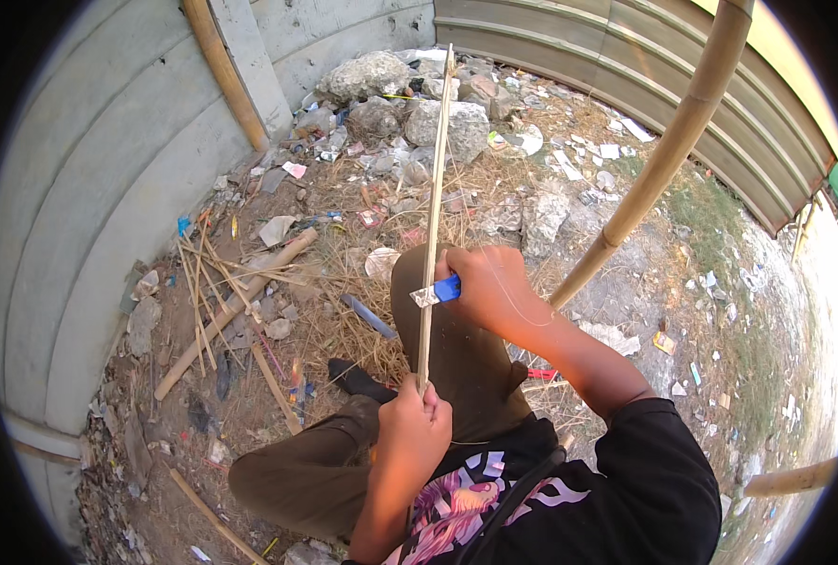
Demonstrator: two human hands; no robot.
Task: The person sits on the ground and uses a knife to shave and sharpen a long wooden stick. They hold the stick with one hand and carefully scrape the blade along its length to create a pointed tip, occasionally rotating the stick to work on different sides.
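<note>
Dry matt bamboo strip (435, 217), blue plastic knife handle (447, 288) (glossy), corrugated metal sheeting (626, 66)

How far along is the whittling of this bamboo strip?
In hand: the left hand grips the thin bamboo strip at its near end, while the right hand sets a blue-handled knife against its middle. Done: thin slivers lie on the ground at left, perhaps offcuts. Left: the far stretch beyond the blade; its finish cannot be judged.

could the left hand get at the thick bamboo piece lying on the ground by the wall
Probably not as things stand: the left hand grips the lower end of the thin bamboo strip, and the thick bamboo piece lies beyond the bent knee, near the concrete wall.
</note>
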